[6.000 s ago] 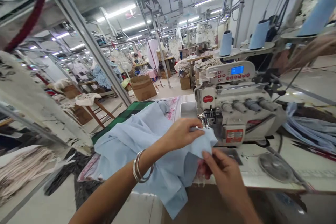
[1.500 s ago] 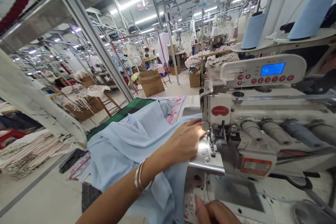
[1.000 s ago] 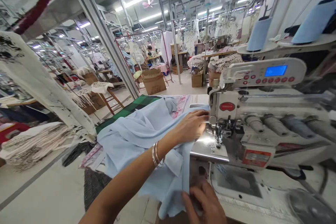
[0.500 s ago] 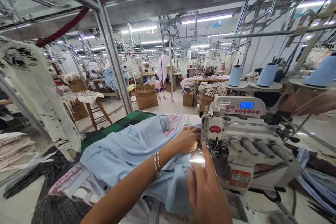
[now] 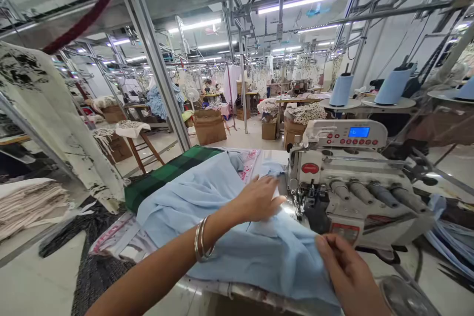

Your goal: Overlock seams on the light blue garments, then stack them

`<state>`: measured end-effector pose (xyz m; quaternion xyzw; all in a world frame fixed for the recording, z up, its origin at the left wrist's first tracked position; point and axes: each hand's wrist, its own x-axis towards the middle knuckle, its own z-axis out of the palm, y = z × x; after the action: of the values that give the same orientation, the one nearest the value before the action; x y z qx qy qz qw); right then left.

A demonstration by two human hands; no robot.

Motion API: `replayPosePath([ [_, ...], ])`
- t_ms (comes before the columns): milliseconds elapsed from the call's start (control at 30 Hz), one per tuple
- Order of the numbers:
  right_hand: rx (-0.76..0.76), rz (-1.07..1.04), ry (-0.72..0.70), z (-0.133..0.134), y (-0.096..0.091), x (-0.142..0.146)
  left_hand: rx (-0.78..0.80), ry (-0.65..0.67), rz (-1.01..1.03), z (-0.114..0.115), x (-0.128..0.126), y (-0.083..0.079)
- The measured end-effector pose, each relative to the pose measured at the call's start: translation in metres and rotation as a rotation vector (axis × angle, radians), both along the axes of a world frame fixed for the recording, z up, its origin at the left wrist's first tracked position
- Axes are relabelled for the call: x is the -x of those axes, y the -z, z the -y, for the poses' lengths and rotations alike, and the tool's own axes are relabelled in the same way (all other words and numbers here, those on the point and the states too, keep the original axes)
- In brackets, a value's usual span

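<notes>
Beside the sewing machine [image 5: 346,173], blue cloth [image 5: 237,254] is pinched by the right hand [image 5: 346,267] and overlaid by the left hand [image 5: 256,200] with fingers unclenched.

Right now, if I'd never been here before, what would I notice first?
Probably the big, pale blue fabric across the middle, with the bare left hand over it and the bare right hand pinching its right side. Next, perhaps the cream metal sewing machine at right, its bright blue rectangular screen glowing on top.
</notes>
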<state>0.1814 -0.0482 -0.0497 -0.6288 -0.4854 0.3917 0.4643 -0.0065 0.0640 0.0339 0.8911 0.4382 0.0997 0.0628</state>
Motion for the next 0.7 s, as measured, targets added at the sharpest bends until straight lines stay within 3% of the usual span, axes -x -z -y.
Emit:
replayPosePath([
  [300,-0.067,-0.047,0.004,-0.021,0.015,-0.004,-0.009,-0.019,-0.139,-0.069,0.005,0.008],
  [467,0.069,0.072,0.055,-0.009,0.023,0.000,-0.101,-0.099,-0.125,-0.072,-0.001,0.019],
  [600,-0.004,0.115,0.092,0.002,0.027,0.010,-0.144,-0.139,-0.119,-0.077,-0.004,0.023],
  [700,-0.011,0.133,0.265,0.016,0.023,0.019,-0.173,-0.174,-0.097,-0.080,-0.005,0.022],
])
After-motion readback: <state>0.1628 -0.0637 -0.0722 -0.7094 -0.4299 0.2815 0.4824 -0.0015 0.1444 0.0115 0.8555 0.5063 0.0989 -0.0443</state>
